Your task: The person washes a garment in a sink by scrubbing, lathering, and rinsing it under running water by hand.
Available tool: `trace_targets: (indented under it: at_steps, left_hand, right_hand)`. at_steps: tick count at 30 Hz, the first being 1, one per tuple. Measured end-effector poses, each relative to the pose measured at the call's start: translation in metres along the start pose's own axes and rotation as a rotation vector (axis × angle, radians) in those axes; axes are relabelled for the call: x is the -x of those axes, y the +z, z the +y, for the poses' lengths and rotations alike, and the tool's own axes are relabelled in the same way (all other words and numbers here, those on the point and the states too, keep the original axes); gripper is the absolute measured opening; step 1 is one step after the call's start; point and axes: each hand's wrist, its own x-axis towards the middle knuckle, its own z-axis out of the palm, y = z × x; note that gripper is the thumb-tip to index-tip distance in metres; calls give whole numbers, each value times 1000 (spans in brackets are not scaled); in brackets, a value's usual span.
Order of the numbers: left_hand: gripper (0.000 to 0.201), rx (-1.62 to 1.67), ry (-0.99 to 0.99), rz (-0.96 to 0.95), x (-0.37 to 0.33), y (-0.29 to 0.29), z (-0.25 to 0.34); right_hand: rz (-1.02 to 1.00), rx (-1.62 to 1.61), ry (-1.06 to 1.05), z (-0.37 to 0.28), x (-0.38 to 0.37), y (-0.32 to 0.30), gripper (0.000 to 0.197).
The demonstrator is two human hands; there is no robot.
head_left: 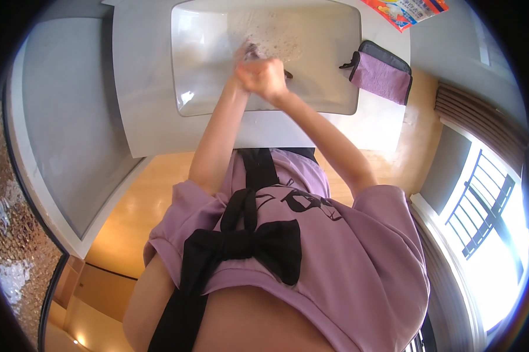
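Cloth (252, 51), mauve with a darker patch, is bunched at the two hands over the sink (326, 70), poking out just past the knuckles. From where I stand, the right hand (264, 76) is clenched around it, pressed against the left hand (241, 60), which is partly covered and blurred, so I cannot tell how its fingers close. A small dark bit (288, 74) peeks out right beside the right hand; whether it belongs to the cloth I cannot say. Foamy spots (285, 47) dot the basin just beyond the grip. Well to the grip's right, a purple pouch (381, 77) with black edging lies by the sink's rim, and farther off sits a bright orange-red packet (406, 12).
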Motion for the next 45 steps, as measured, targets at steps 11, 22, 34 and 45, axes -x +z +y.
trace_targets:
  at_steps: [11, 22, 34, 45]
  left_hand:
    - [28, -356, -95, 500, -14, 59, -13]
    - [28, -373, -67, 514, -24, 51, -34]
    - [33, -203, -81, 37, -23, -2, 2]
    - [47, -1053, -164, 138, 18, 97, 38]
  right_hand:
    - [-32, 311, 377, 47, -46, -17, 22]
    - [135, 111, 649, 48, -38, -24, 32]
    - [225, -98, 330, -4, -14, -3, 34]
    - [-413, -947, 908, 54, -35, -81, 74]
